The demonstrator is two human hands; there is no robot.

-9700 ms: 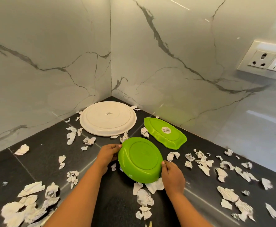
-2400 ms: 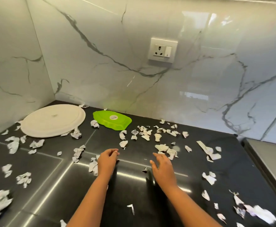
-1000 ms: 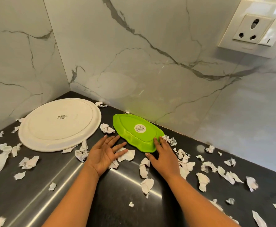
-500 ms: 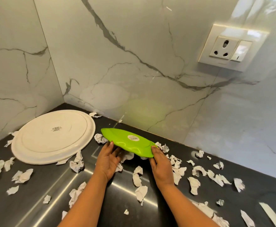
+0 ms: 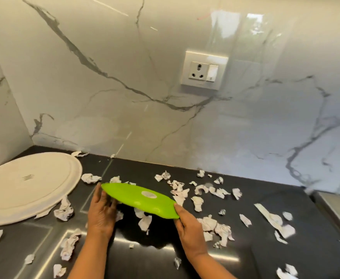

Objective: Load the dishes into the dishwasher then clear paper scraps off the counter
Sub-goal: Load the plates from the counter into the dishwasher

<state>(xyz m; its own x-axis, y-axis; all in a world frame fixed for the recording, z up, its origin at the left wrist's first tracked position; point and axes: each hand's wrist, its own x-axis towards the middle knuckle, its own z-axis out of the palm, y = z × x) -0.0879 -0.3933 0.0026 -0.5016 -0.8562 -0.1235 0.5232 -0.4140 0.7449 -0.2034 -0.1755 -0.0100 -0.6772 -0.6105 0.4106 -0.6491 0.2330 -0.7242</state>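
Taking the green dish as the centre of the dial, the near edge of the counter (image 5: pixel 155 266) at 6 o'clock carries loose paper scraps (image 5: pixel 145 222), with more at 7 and 5 o'clock beside the forearms.

Just above these, the left hand (image 5: pixel 101 216) holds the dish's 9 o'clock end. Its thumb lies along the rim and its fingers go underneath. The right hand (image 5: pixel 187 226) pinches the 4 o'clock end, thumb on top and the other fingers hidden below.

Between them the dish (image 5: pixel 139 200) is upside down, label up, and tilted. It looks clear of the counter, with scraps and shadow showing beneath it.

Beyond it, from 1 to 3 o'clock, a thick scatter of scraps runs toward the wall. The white plate (image 5: pixel 28 186) lies face down at 9 o'clock, apart from the dish and untouched. A socket (image 5: pixel 204 72) sits on the marble wall at 1 o'clock.

My reading is that the loading stage is under way. This dish is picked up but not yet carried off, and the plate is still to go. No dishwasher is in view, so I cannot tell what has already been loaded. Clearing the scraps looks wholly undone, since they cover the counter on every side.
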